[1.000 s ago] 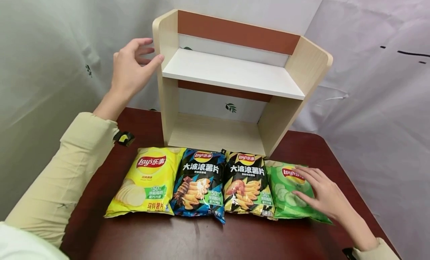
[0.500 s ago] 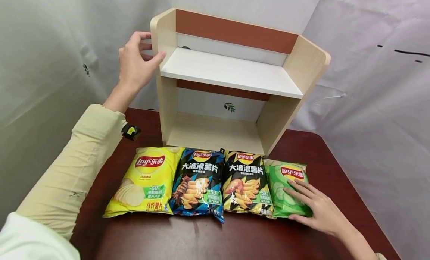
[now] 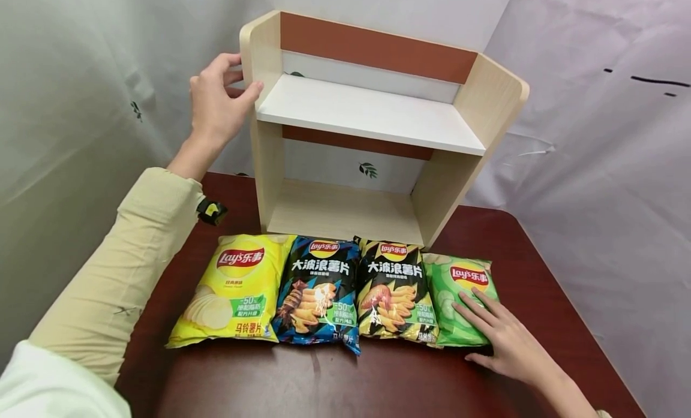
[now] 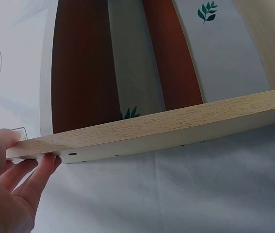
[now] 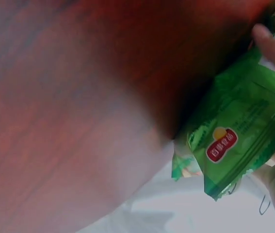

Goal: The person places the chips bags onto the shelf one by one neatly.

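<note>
My left hand [image 3: 218, 100] holds the upper left side panel [image 3: 264, 52] of a small wooden bookshelf. In the left wrist view, the thumb lies on one face of the panel edge [image 4: 152, 124] and the fingers on the other. On the table's right, my right hand [image 3: 507, 343] rests on a green Lay's chip bag [image 3: 459, 307]. Its fingers stretch over the bag's face, while the thumb points left along the front edge. The right wrist view shows the bag's green end [image 5: 244, 126] close to the hand; part of that hand is cut off.
Left of the green bag lie a black-and-gold chip bag [image 3: 394, 292], a blue-and-black one [image 3: 318, 292] and a yellow one [image 3: 232, 292], side by side. Behind them the bookshelf has a white upper shelf [image 3: 367, 109] and wooden bottom board [image 3: 345, 211]. The table [image 3: 302, 382] is dark red.
My left hand has moved right and taken hold of the shelf's side panel. My right hand has come down onto the green bag, shifting toward its front edge.
</note>
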`<state>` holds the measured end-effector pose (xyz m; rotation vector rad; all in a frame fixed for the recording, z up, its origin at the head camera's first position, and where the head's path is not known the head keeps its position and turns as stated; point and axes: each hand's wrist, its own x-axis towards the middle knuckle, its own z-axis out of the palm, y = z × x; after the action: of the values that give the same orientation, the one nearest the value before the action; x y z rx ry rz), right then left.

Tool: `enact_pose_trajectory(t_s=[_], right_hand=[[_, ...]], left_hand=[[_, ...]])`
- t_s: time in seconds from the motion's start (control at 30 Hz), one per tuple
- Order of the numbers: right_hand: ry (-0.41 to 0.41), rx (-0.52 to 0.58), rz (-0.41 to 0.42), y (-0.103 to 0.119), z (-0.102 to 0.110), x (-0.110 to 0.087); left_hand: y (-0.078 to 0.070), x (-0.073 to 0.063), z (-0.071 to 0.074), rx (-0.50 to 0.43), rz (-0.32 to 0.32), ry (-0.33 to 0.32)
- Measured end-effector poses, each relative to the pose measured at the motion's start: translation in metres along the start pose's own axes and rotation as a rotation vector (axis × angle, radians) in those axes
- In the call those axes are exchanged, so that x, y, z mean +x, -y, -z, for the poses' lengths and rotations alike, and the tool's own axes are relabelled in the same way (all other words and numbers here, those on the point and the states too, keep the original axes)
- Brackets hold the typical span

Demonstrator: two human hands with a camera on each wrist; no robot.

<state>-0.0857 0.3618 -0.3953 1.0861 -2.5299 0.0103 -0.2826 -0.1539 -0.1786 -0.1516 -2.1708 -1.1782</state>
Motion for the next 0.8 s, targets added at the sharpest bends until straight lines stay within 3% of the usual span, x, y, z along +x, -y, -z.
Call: enact_pose_trajectory(t_s=[0.2, 0.5, 0.67, 0.8], right_hand=[[-0.015, -0.038, 0.035, -0.0029, -0.0029, 0.0000], [-0.044, -0.093, 0.002, -0.0035, -0.0029, -0.0006], [-0.106, -0.128, -0.012, -0.0041, -0.0015, 0.0018], [-0.201, -0.141, 0.011, -0.0049, -0.0003, 0.0050]], left_hand=[[0.0004, -0.0002, -0.0003, -0.009, -0.019, -0.012], [0.0006, 0.0013, -0.0006, -0.008, 0.000, 0.007], [0.0004, 0.0006, -0.0004, 0.011, 0.009, 0.010], [-0.0006, 0.0006, -0.0007, 0.023, 0.005, 0.011]])
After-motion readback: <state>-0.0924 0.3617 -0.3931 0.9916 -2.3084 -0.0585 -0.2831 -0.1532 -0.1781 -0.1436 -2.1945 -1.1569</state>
